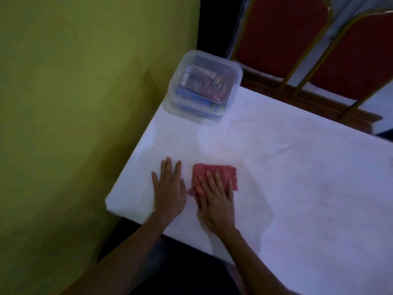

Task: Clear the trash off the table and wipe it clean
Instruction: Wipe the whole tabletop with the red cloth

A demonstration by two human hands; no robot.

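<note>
Red cloth [215, 173] lies pressed under the right hand [217, 202] — grip flat, uncurled; left hand [170, 188] flat alongside.

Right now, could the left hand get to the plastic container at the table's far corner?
Probably yes. The left hand lies flat on the table, with only bare tabletop between it and the container; the right hand presses the red cloth off to the side.
</note>
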